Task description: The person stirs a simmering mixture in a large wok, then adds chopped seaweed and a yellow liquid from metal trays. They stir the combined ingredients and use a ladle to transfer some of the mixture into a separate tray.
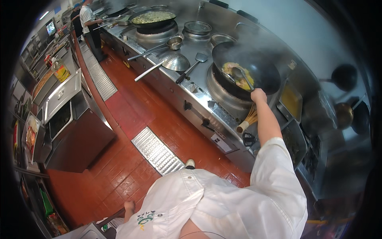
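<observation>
My right hand (259, 96) grips the handle of a ladle (237, 73), whose round bowl is down in a large black wok (266, 75) on the right burner. Yellow, egg-like food with paler pieces (243, 83) lies around the ladle, and steam rises from the wok. Low on the left, close to my white jacket, my left hand (129, 205) is closed beside a dark, narrow bar or edge. What it holds, if anything, I cannot make out.
Left of the wok lie a spatula (201, 57), a perforated strainer (176, 62) and a small ladle (174, 43). A bamboo brush (247, 120) sits by my right forearm. Another filled wok (153, 18) and a person (87, 20) are farther off. A steel counter (75, 135) stands left.
</observation>
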Available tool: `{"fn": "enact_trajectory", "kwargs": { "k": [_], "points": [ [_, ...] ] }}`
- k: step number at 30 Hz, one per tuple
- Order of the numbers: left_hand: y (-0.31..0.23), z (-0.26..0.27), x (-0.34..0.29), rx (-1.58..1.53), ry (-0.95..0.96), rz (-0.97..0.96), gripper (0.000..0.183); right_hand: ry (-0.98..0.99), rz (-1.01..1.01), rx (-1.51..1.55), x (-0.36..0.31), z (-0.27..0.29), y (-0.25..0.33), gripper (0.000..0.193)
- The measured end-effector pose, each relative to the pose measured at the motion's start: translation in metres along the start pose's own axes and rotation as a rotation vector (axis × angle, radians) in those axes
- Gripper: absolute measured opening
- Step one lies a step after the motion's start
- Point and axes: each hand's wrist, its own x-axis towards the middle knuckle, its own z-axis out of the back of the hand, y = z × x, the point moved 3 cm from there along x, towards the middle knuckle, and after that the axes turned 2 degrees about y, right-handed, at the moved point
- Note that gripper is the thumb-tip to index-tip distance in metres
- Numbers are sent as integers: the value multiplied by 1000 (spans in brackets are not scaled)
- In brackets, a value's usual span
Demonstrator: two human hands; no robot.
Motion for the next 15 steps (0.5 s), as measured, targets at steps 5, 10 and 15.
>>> {"fn": "enact_trajectory", "kwargs": {
  "k": [5, 10, 15],
  "points": [
    [-53, -44, -26, 120, 9, 1, 8, -99, -172, 99, 71, -8, 13, 32],
    [-82, -85, -38, 80, 25, -208, 13, -71, -123, 44, 131, -16, 11, 33],
    [-76, -71, -38, 24, 104, -244, 17, 181, 101, -6, 107, -30, 17, 31]
  ]
}}
